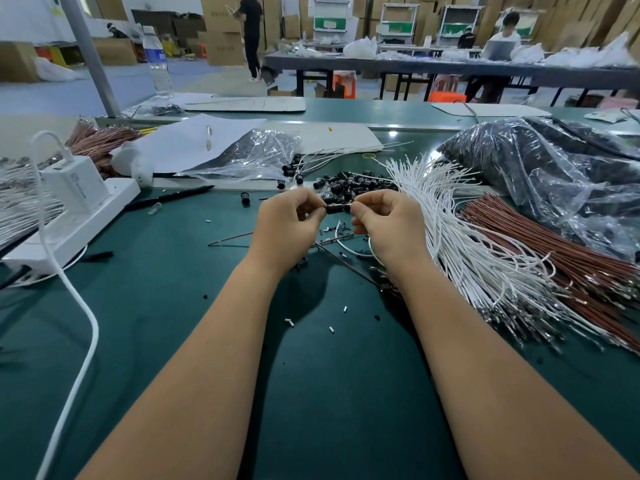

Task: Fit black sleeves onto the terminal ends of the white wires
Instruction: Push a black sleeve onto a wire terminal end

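Head view looks down two bare forearms to a green counter (173,306). The left hand (287,220) pinches one end of a black sleeve (335,208) between thumb and curled fingers, and the right hand (384,220) pinches the other end, fingers curled in close; the sleeve lies level between the two hands, held above the counter. A white wire (349,249) loops out below the right hand (whether its terminal sits inside the sleeve cannot be told, since the fingers cover that end).

Just behind the hands lies a loose heap of black sleeves (356,185). Farther back and left, a few white wires with sleeves on their ends (294,168) rest beside a clear plastic bag (256,150). To the right, a thick bundle of white wires (460,244) fans across the counter, its metal terminals toward the near right edge, and a bundle of brown wires (554,251) lies just beside it. A big clear bag of black parts (540,168) sits behind them.

At the left stand a white power strip (76,223) with a charger (72,185) plugged in and a white cable (83,327) trailing toward the near edge. Small white and black scraps (331,329) dot the counter between the forearms.
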